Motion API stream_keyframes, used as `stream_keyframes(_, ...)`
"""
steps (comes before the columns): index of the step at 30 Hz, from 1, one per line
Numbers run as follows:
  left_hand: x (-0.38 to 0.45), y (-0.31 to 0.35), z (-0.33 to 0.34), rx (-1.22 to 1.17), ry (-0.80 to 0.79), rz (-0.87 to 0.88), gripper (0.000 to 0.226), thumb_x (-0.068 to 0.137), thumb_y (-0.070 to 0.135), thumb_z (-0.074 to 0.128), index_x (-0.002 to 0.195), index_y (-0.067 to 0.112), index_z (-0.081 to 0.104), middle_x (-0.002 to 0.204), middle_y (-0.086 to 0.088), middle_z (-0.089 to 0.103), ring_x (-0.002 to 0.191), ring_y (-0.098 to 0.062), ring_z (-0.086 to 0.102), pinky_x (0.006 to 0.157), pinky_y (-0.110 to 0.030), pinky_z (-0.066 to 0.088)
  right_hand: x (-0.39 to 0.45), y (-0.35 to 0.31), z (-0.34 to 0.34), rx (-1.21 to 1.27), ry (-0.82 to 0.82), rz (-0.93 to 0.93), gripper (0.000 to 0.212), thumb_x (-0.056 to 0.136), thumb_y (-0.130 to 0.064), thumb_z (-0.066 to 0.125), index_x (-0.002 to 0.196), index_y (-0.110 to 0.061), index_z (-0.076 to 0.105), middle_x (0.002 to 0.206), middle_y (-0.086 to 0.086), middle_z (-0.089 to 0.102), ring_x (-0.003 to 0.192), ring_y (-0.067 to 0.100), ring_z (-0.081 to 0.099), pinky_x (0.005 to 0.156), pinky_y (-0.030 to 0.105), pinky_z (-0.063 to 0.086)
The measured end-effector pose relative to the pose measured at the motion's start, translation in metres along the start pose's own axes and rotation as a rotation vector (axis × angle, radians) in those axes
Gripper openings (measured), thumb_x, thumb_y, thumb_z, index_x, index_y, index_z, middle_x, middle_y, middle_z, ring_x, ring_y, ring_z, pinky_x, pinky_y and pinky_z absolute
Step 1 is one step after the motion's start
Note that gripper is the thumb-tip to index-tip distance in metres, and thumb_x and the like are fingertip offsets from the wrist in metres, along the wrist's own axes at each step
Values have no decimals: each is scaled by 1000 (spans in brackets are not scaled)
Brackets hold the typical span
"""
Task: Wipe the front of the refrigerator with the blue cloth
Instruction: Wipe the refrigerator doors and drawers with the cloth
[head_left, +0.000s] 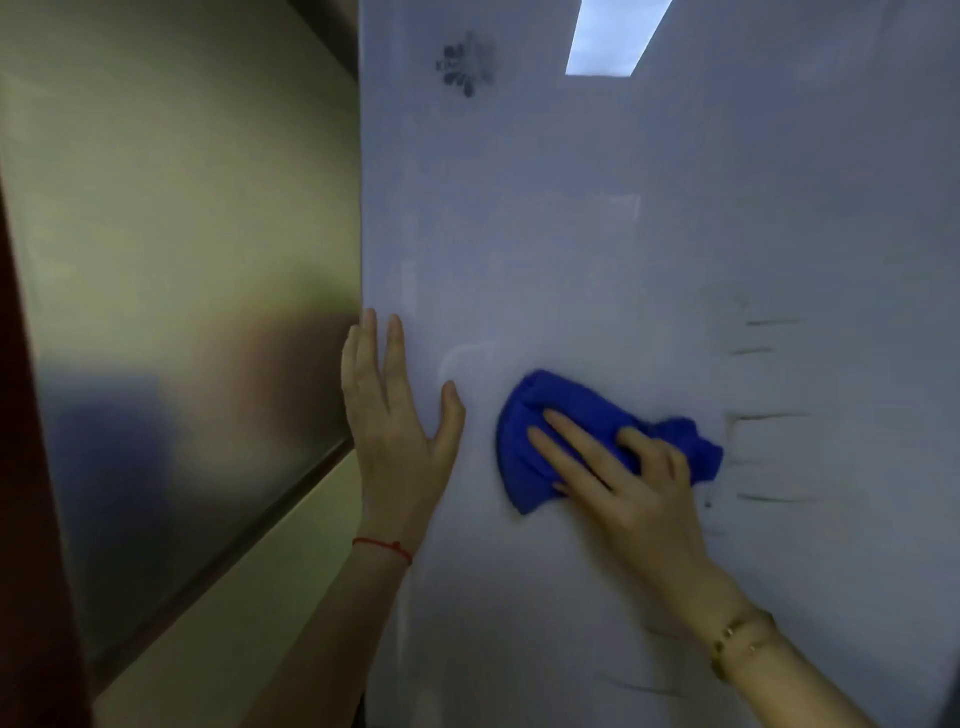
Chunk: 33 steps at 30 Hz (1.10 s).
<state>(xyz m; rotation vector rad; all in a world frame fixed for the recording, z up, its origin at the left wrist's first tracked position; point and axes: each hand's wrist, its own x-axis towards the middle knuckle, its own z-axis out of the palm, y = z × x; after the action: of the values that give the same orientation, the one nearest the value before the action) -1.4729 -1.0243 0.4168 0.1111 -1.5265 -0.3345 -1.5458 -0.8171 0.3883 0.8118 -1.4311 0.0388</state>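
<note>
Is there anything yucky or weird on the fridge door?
Yes. Dark streaks run sideways on the refrigerator front, just right of the blue cloth under the right hand. A dark splotchy mark sits near the top; it is too blurry to tell a smudge from a logo. The left hand rests flat on the door's edge.

A brushed metal panel (176, 291) stood at left, dimly lit and reflecting blurred colour. Beneath it ran a cream wall strip (249, 613). A dark red edge (26, 519) bordered the far left.
</note>
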Motion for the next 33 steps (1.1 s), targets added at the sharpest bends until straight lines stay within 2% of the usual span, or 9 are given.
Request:
stream_keyframes(3, 4, 18, 11, 29, -7, 95, 63, 95, 23, 56, 149, 3, 31, 157, -15, 30, 148, -29, 25, 123, -46, 25, 4, 50, -10, -16, 27, 39, 46, 97, -35, 57, 142, -36, 44, 147, -15, 43, 98, 26, 51, 82, 36, 39)
stream_keyframes(8, 7, 37, 26, 17, -8, 85, 58, 95, 21, 55, 147, 3, 36, 155, -14, 33, 148, -31, 26, 121, -50, 27, 87, 111, -12, -76, 212, 515, 40, 104, -39, 39, 143, -34, 42, 150, -16, 39, 102, 22, 36, 87, 35, 32)
stream_keyframes(12, 5, 33, 28, 34, -12, 87, 60, 95, 24, 55, 148, 5, 34, 157, -12, 29, 149, -27, 22, 122, -49, 25, 8, 57, -4, 4, 33, 151, 50, 97, -28, 56, 144, -34, 41, 150, -12, 40, 99, 28, 46, 84, 38, 38)
stream_keyframes(15, 4, 33, 29, 33, 0, 85, 59, 96, 24, 53, 148, 5, 33, 158, -12, 29, 150, -27, 22, 123, -49, 24, -36, 75, -15, -19, -49, -43, 50, 100, -27, 48, 147, -37, 34, 150, -14, 38, 96, 27, 50, 81, 37, 38)
stream_keyframes(19, 3, 35, 30, 47, 32, 96, 56, 96, 22, 53, 147, 2, 36, 156, -14, 32, 149, -30, 24, 122, -50, 25, 46, 145, -21, -28, 137, 374, 40, 104, -36, 41, 144, -33, 41, 151, -13, 39, 100, 25, 41, 86, 39, 36)
stream_keyframes(21, 2, 35, 31, 49, 38, 93, 56, 96, 21, 53, 146, 2, 37, 155, -15, 33, 148, -30, 25, 121, -51, 25, 69, 141, -19, -54, 197, 506, 40, 104, -38, 39, 144, -33, 41, 151, -15, 38, 101, 23, 37, 88, 36, 34)
stream_keyframes(25, 1, 35, 30, 41, 46, 83, 57, 96, 22, 53, 147, 3, 36, 156, -14, 32, 148, -30, 25, 124, -45, 23, -20, 71, -10, 11, 28, 212, 46, 99, -26, 50, 143, -33, 42, 152, -10, 35, 98, 26, 45, 85, 37, 36)
stream_keyframes(29, -3, 34, 30, 57, 42, 85, 57, 96, 22, 52, 147, 3, 35, 156, -14, 31, 149, -30, 24, 125, -40, 19, -101, 58, -23, 35, -145, -54, 47, 103, -24, 32, 148, -38, 28, 160, -17, 12, 94, 25, 46, 80, 35, 35)
stream_keyframes(33, -15, 30, 27, 72, 27, 82, 57, 96, 23, 51, 147, 4, 35, 156, -15, 30, 148, -31, 24, 125, -37, 16, -24, 106, -25, 24, 77, 332, 39, 103, -31, 44, 142, -32, 44, 151, -11, 38, 97, 27, 44, 83, 37, 37)
